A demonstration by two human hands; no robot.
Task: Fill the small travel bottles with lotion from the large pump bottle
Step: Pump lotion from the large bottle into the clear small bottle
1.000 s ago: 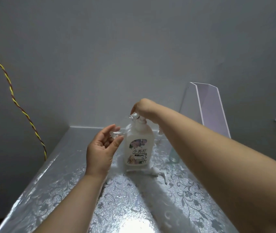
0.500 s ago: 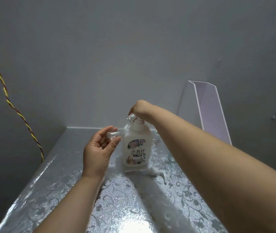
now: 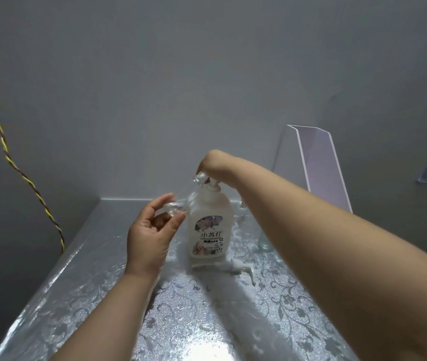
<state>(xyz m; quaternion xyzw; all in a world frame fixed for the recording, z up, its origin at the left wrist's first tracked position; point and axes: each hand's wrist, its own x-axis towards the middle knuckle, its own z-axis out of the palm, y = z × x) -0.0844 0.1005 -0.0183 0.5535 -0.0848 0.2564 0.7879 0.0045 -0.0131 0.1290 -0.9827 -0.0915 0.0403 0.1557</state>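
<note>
Okay so, big lotion bottle (image 3: pixel 208 225) upright around the middle of the desk (image 3: pixel 207 321), white with a flowery label facing the camera, neck open. Unscrewed pump head (image 3: pixel 241 268) lying on its side right at the foot of the bottle. Coming in from the right, right hand (image 3: pixel 213 162) hanging over the neck, fingers curled down and pinching a small clear piece (image 3: pixel 199 177) right at the mouth, tilted. Can't tell whether travel bottle or cap, too glassy and small. Then left hand (image 3: pixel 152 235) raised just left of the bottle, palm toward the camera, thumb and fingertips loosely curled round another clear little thing (image 3: pixel 174 208) beside the bottle's shoulder; touching or not, can't tell. Same story there, no idea what exactly. Peeking out from behind the right forearm, one more clear bottle (image 3: pixel 264 244) standing on the desk, mostly hidden. Shiny silver floral cover all over the desk. Further back on the right, a see-through acrylic stand (image 3: pixel 319 168) against the grey wall (image 3: pixel 207 74). Off to the left, a yellow-and-brown twisted cord (image 3: pixel 19 170) hanging down in front of the wall.
</note>
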